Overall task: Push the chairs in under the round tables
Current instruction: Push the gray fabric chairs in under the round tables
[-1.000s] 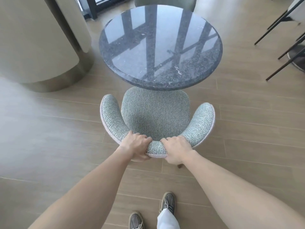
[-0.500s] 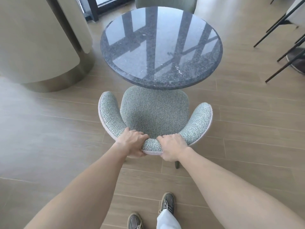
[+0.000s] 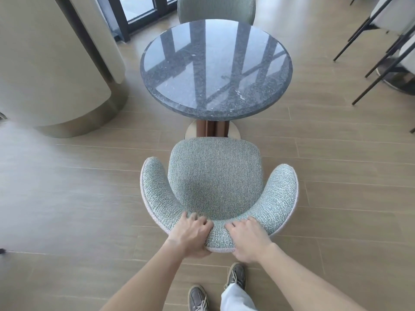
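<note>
left hand [image 3: 190,235] grips chair [image 3: 215,176] backrest top, fingers curled over | right hand [image 3: 248,240] grips it just beside | seat lies beyond both hands, toward round table [image 3: 215,68]

table pedestal [image 3: 212,129] just beyond chair [image 3: 215,176], open floor [image 3: 78,198] either side

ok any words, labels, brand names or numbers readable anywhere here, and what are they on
None: no word, label, brand or number can be read in this view.
The round table top shows only window reflections, the green armchair is plain woven fabric with no tag in sight, and the shoes show no legible mark.
</note>
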Demonstrator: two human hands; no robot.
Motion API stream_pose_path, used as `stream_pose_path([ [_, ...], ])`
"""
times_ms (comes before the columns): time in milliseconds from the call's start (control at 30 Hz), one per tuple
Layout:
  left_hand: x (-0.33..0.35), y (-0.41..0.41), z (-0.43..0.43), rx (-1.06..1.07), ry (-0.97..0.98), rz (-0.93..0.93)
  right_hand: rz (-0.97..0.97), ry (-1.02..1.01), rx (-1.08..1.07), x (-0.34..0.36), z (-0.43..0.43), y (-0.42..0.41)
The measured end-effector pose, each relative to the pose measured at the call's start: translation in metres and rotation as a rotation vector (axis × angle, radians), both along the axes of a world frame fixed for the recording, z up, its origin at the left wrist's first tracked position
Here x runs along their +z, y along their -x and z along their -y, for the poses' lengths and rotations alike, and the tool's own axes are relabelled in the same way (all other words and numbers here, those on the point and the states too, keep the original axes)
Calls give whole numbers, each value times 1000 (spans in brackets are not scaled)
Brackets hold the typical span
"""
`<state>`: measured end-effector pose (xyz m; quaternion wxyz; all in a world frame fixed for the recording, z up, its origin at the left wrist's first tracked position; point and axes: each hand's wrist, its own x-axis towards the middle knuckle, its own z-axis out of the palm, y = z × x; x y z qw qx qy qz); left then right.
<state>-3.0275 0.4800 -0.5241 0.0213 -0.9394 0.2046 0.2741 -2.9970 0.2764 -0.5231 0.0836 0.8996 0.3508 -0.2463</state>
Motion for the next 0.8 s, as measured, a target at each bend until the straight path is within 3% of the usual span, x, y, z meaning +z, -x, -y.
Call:
stream_pose_path([
  [300,-1,-44,-2,20,16,-27,33,-10,1,-3,-3,-43],
  [567,-4,-125,-16,56,3,77,96,-4,-7,1,-17,-126],
  [800,-13,-138,-15,43,-6,135,96,-13,15,2,-14,-140],
])
